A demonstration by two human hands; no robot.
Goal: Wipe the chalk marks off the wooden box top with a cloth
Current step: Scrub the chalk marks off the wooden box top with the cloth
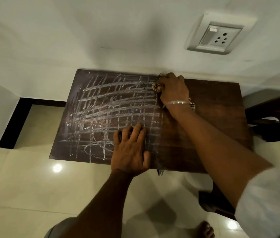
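The dark wooden box top point(213, 117) stands against a white wall. White chalk marks point(111, 110), a criss-cross of lines and loops, cover its left and middle part; the right part shows bare wood. My right hand point(173, 90) is at the far edge, closed on a bunched patterned cloth point(156, 85) pressed to the top where the chalk ends. A bit of the cloth shows by my wrist. My left hand point(130, 148) lies flat, fingers spread, on the near edge over the chalk.
A wall socket with a switch point(220, 34) is above right. A dark wooden chair or frame point(276, 121) stands close on the right. Glossy cream floor tiles point(24, 186) lie below, with a black skirting point(13, 121) at the left. A bare foot point(206, 229) shows at the bottom.
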